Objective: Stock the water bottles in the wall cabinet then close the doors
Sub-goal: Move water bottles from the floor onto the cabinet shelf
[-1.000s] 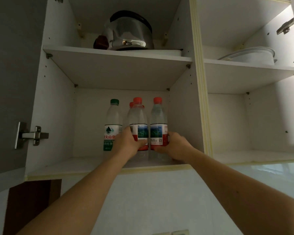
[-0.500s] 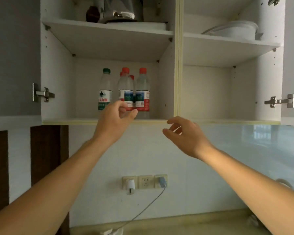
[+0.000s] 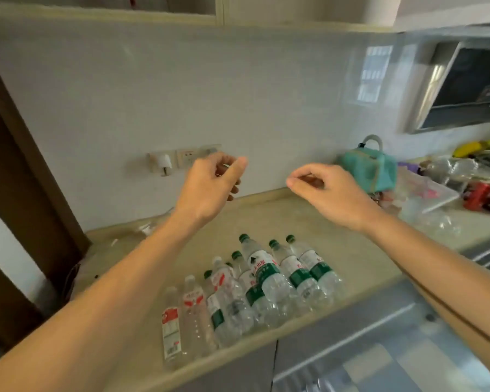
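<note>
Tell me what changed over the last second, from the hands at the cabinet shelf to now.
Both hands let go of the red-capped bottles on the cabinet shelf and came down and back. The left hand and right hand now hover empty, fingers loosely curled, above the bottles on the counter. The view tilted down from the cabinet. The counter bottles are not yet touched.

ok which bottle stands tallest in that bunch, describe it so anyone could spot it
Start at the beige counter and find the bottles clustered at its front edge. The tallest bottle stands near the right of the cluster: green cap, green-and-white label with a dark triangle, rising above its neighbours.
</note>
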`<action>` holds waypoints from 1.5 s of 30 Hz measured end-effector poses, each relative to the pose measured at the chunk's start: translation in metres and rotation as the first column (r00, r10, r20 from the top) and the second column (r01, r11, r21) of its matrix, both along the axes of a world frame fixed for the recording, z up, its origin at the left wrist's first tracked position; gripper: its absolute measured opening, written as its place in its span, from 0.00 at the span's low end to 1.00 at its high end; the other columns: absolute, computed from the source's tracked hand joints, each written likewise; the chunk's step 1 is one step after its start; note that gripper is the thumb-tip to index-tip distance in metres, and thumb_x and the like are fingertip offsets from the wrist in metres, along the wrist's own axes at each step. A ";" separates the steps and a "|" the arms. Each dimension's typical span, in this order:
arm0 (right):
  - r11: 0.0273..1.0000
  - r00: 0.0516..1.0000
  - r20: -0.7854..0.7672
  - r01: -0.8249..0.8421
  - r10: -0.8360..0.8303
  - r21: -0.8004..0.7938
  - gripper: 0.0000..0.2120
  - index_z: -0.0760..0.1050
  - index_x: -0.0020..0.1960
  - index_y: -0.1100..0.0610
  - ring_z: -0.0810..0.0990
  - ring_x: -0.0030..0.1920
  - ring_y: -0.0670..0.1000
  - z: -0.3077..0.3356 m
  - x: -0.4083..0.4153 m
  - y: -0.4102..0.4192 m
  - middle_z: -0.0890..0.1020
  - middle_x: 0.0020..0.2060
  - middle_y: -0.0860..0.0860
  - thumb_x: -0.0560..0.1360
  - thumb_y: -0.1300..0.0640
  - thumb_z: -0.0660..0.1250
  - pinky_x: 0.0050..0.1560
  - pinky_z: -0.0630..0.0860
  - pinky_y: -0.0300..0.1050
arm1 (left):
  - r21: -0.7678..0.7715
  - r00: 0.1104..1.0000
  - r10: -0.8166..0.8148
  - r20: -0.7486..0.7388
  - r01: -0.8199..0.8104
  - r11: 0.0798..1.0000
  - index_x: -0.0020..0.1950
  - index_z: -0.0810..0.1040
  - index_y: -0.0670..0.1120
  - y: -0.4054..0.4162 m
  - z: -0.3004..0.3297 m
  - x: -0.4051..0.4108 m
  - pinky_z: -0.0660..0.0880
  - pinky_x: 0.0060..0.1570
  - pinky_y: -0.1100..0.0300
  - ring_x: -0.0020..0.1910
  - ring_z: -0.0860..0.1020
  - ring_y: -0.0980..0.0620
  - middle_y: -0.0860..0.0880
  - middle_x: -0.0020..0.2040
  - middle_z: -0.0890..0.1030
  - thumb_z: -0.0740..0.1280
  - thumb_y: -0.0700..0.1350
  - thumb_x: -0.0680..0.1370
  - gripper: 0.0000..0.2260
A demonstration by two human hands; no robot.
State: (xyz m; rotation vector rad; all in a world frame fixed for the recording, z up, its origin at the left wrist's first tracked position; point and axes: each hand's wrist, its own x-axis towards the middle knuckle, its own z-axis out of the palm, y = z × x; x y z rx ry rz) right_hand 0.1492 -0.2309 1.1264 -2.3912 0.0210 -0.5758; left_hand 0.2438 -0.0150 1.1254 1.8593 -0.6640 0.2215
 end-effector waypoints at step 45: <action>0.936 0.498 -0.863 0.335 -0.082 0.104 0.24 0.67 0.77 0.50 0.76 0.62 0.54 -1.051 -0.161 -0.320 0.75 0.67 0.56 0.83 0.51 0.64 0.56 0.73 0.45 | 0.752 0.876 0.220 -0.430 0.213 0.624 0.72 0.71 0.45 -0.340 -1.064 -0.185 0.66 0.69 0.48 0.71 0.66 0.42 0.44 0.70 0.70 0.76 0.59 0.72 0.34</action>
